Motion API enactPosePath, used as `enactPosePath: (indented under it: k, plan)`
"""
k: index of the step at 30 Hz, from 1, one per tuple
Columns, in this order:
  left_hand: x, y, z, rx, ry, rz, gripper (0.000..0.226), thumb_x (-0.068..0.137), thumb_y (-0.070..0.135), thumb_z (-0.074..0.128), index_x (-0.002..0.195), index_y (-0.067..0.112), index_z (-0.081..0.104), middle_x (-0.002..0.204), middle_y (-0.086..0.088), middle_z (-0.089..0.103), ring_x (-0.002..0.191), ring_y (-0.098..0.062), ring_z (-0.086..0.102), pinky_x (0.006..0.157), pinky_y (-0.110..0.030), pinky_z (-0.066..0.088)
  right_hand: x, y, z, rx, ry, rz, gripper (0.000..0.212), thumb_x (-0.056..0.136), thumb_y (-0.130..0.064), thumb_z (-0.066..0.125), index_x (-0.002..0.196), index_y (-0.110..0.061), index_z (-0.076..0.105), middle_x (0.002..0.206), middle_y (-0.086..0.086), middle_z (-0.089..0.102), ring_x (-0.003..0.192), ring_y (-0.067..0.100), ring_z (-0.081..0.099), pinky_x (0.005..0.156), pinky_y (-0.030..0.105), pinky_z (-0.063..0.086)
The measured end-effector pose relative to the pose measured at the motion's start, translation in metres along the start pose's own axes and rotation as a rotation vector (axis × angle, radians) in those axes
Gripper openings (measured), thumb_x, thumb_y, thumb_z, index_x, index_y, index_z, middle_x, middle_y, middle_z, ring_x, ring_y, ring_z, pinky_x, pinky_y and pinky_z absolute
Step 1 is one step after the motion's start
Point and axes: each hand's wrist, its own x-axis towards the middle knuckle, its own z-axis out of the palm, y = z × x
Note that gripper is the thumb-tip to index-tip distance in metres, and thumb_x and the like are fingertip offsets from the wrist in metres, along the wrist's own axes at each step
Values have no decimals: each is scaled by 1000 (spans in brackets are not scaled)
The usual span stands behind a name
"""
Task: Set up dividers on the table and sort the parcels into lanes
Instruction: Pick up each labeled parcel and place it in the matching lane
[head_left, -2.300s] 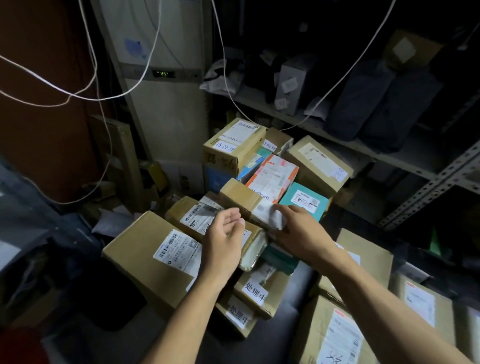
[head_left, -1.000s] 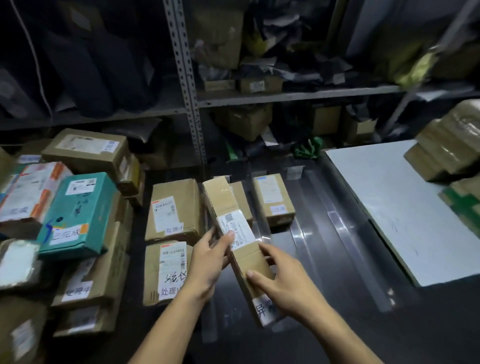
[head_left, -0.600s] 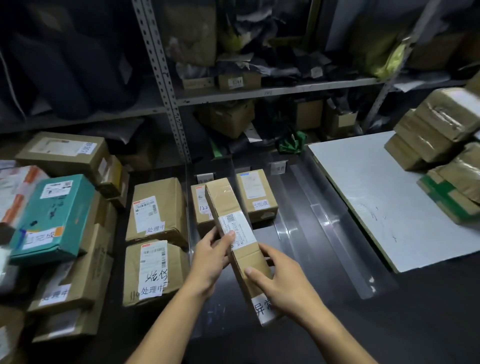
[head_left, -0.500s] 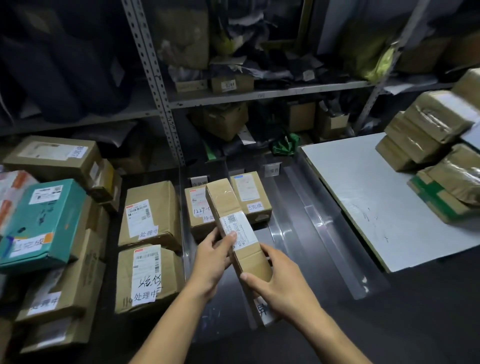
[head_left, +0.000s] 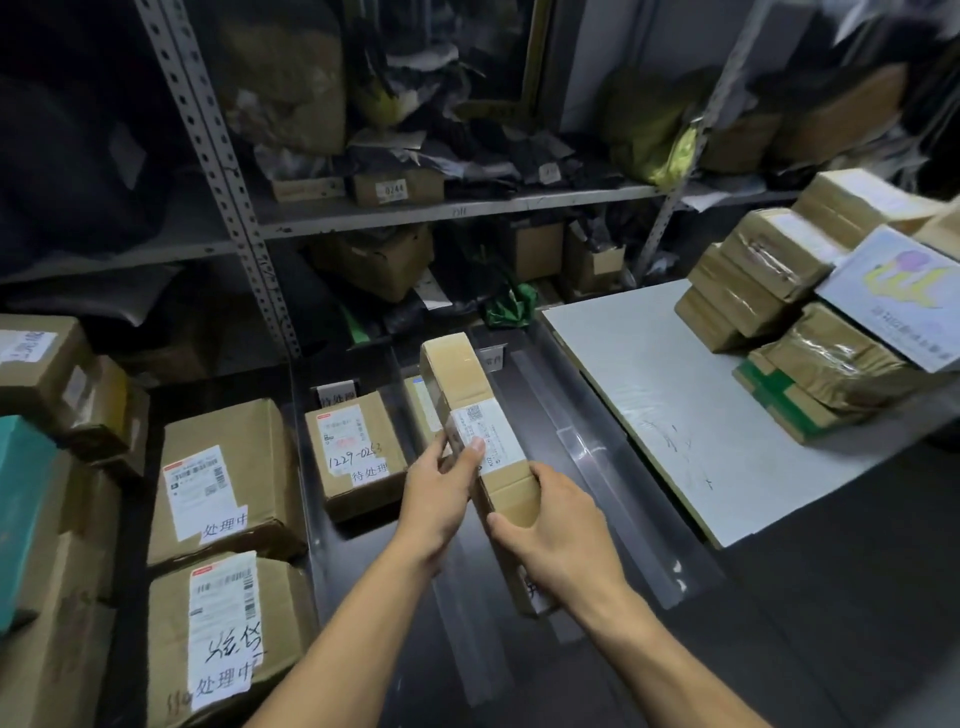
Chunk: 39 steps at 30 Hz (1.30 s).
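Since the earlier frames we note the long box (head_left: 480, 441) has been carried from the left pile over the clear dividers (head_left: 587, 447) on the dark surface (head_left: 831, 597). Both hands grip it: left hand (head_left: 436, 506) pinching its labelled side, right hand (head_left: 561, 525) curled round its near end. It lies above the lane right of a labelled parcel (head_left: 353, 452).

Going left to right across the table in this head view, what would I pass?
Teal box → two big boxes → small box with handwritten numbers → long box held in both hands → clear divider → white board → taped parcel stack.
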Motion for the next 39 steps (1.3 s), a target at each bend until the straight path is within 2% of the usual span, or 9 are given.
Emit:
enactPosePath:
  k: [2,6,8,10,19,24,30,36,39]
  plan:
    - [15,3,16,37,-18,13,24,97,24,59,121,27,62,112,3,73,108,-15,68,95,-38,52,22,7,-12,7,8,7,47,73,-46,68,116,-31,56,104,-11,66,93,11,62,76,26,48]
    - [49,11,45,96,4,48,22,98,38,54,118,43,60,114,31,61,106,13,58,90,-19,46,86,34,-36,41,57,33,32,71,-43,68,98,-39,50,92,-14,64,80,7,61,67,26,49]
    - [67,13,55,153,78,47,50,96,45,52,144,29,44,138,19,49,128,-1,48,109,-32,39,125,55,-43,30,54,75,31,72,-41,68,98,-37,49,92,-13,62,79,10,60,65,27,47]
    - [84,13,63,183,146,45,59,97,47,50,149,24,36,150,7,43,136,-11,42,115,-42,33,162,80,-46,-1,28,123,32,74,-39,67,102,-29,54,96,-7,64,79,16,59,65,28,45]
    - [136,-9,97,185,292,30,32,93,47,51,124,41,54,123,12,63,114,0,59,103,-29,44,241,154,13,-51,-246,250,35,81,-32,67,110,-13,59,107,7,67,97,28,65,71,30,49]
    - [147,-23,103,168,362,3,35,100,37,49,133,29,53,123,10,64,114,-1,61,101,-27,44,258,173,50,-104,-348,276,47,87,-37,68,122,-9,53,118,9,64,107,28,63,84,34,53]
    - [149,-36,101,177,392,-26,39,100,36,48,138,27,51,126,10,63,113,3,60,89,-15,44,265,184,72,-99,-345,241,49,87,-36,70,123,-9,49,120,8,60,107,26,62,73,26,40]
    - [145,-42,97,162,437,-44,41,101,33,46,140,22,50,127,7,63,116,-3,59,101,-25,42,270,182,88,-112,-375,194,51,88,-35,69,125,-7,47,121,9,58,106,27,62,76,28,45]
    - [141,-45,94,152,449,-60,40,101,33,46,139,22,51,128,6,63,116,-2,60,97,-22,43,271,177,96,-113,-390,185,54,89,-35,68,128,-7,44,124,10,56,107,26,61,76,27,45]
